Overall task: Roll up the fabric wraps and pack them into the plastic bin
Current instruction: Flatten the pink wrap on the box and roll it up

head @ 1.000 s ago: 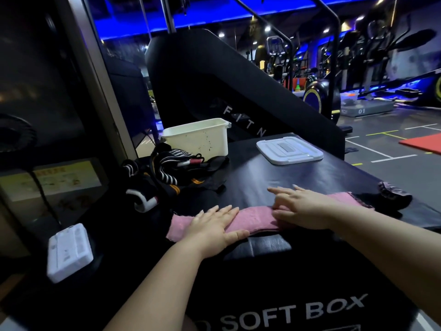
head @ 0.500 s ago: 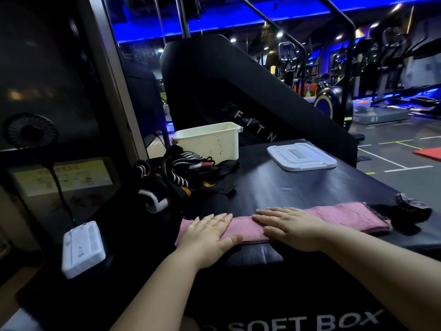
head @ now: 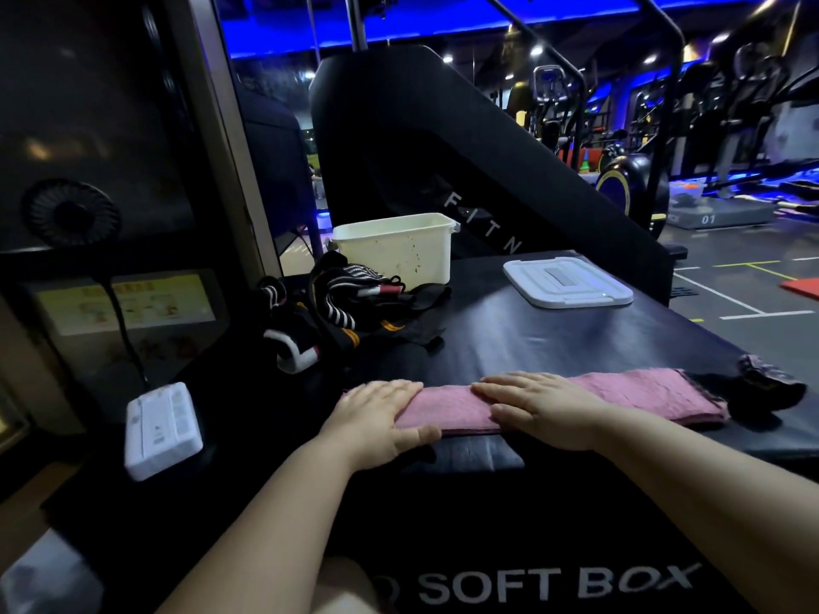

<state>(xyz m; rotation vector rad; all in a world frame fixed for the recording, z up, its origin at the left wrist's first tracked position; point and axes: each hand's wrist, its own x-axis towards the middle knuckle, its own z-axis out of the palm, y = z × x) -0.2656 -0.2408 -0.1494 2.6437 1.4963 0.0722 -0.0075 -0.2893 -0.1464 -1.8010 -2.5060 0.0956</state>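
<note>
The left end of the wrap [head: 642, 392] is being pressed under the left hand [head: 376, 414]. Its fingers [head: 396, 386] are being held straight and together, with the thumb along the near edge, and nothing is being gripped. The right hand [head: 540, 405] is now being seen much nearer the left one than a second ago, having been slid leftwards along the strip, so more of the right stretch is being left bare. Its fingers [head: 501, 385] are likewise being held flat on top of the cloth and are closing on nothing. The wrap is therefore judged as being smoothed only, with no turn being rolled yet. It is being kept flat along the near edge of the box [head: 532, 339], beneath both palms. Behind, more wraps [head: 354, 303] are waiting, and the bin [head: 399, 250] is standing open beside its lid [head: 567, 281].
</note>
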